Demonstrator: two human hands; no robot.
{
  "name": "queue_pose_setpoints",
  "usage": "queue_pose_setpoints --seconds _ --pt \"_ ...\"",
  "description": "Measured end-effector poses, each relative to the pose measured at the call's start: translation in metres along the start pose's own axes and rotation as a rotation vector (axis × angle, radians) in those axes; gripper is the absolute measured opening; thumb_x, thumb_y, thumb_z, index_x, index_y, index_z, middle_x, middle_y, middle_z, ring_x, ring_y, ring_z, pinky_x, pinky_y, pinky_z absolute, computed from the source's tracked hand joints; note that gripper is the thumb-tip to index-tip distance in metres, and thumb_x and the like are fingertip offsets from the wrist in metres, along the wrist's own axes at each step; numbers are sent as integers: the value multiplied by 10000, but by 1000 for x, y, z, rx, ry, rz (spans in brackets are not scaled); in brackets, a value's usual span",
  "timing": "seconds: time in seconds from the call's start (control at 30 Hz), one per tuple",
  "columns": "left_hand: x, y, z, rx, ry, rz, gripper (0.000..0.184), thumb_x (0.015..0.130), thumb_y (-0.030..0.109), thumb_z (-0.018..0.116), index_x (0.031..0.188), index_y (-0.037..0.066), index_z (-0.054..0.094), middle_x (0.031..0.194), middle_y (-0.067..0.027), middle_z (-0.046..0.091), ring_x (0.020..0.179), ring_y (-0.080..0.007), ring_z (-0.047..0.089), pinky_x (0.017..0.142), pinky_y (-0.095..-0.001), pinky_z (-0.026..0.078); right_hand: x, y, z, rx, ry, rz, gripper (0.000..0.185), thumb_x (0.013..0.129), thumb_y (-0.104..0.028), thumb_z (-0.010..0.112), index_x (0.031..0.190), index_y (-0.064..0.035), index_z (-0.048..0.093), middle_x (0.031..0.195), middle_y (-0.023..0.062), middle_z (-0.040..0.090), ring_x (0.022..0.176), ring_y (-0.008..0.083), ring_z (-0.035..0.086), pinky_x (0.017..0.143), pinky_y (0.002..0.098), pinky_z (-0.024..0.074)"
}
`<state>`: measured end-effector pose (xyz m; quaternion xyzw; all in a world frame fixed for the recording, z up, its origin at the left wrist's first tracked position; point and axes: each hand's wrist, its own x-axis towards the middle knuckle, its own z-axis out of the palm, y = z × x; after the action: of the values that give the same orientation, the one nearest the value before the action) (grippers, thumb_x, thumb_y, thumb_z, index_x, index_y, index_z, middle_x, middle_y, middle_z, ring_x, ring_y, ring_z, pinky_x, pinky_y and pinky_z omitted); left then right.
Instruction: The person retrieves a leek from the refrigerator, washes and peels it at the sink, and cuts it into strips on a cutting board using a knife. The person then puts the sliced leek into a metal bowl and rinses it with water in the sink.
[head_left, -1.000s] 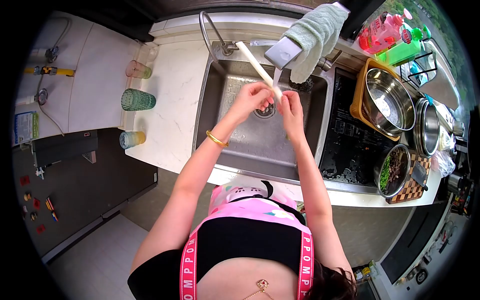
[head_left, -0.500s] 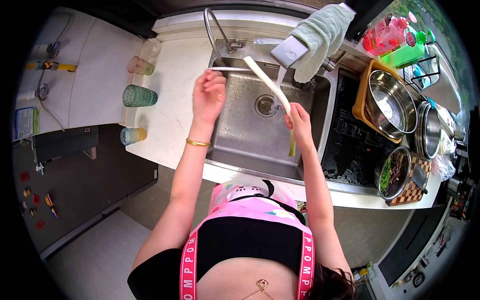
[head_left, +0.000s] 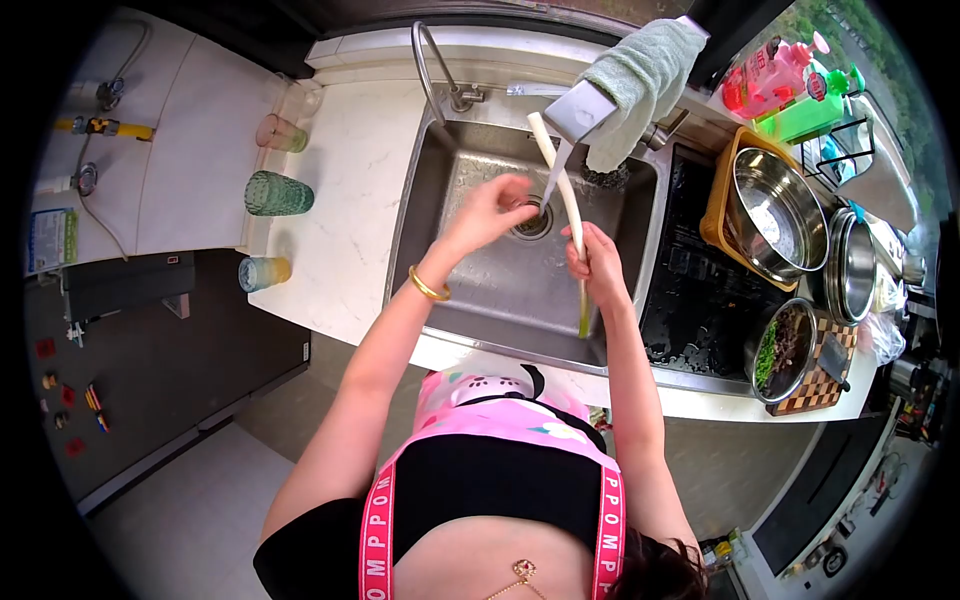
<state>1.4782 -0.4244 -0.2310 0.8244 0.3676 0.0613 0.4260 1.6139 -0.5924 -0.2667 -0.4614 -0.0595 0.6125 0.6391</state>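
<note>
Gripping a long, white, slightly bent stalk (head_left: 568, 195) below its middle, the right hand (head_left: 598, 262) has its fingers closed round it above the right half of the sink (head_left: 500, 285). The stalk's white end points toward the sink's far edge, beside the wide spout (head_left: 580, 110), and its green end hangs toward the near right corner. A stream of water (head_left: 555, 178) falls from that spout and crosses the stalk in view, ending by the drain (head_left: 532, 222); whether it wets the stalk cannot be told. The left hand (head_left: 490, 212), with a gold bracelet (head_left: 428, 285) at the wrist, is over the sink left of the stream, its thumb and fingers parted in a loose curl around nothing visible. A pale green towel (head_left: 645, 85) drapes the spout's arm. Three tumblers (head_left: 279, 193) stand in a row along the left edge of the table (head_left: 350, 200). Toward the right edge, a steel pot (head_left: 770, 215) sits tilted in a tan basket (head_left: 715, 215); nearer the front right corner, a bowl (head_left: 785, 390) of chopped greens and something brown stands beside a checkered board (head_left: 825, 378).
</note>
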Motion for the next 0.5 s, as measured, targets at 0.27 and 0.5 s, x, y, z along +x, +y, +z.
queue_pose_setpoints --seconds 0.27,0.5 --pt "11 42 -10 -817 -247 105 259 904 97 533 1150 15 543 983 -45 639 768 -60 570 676 -222 504 -6 2 -4 -7 -220 110 290 973 -257 369 928 -35 550 593 12 477 411 54 332 379 202 256" --pt "6 46 -21 -740 -82 63 144 839 35 620 962 -22 571 827 -65 650 641 -88 599 592 -229 525 -3 -10 27 -429 -118 -183 183 932 -201 512 895 -44 599 640 -59 441 563 33 368 515 193 296"
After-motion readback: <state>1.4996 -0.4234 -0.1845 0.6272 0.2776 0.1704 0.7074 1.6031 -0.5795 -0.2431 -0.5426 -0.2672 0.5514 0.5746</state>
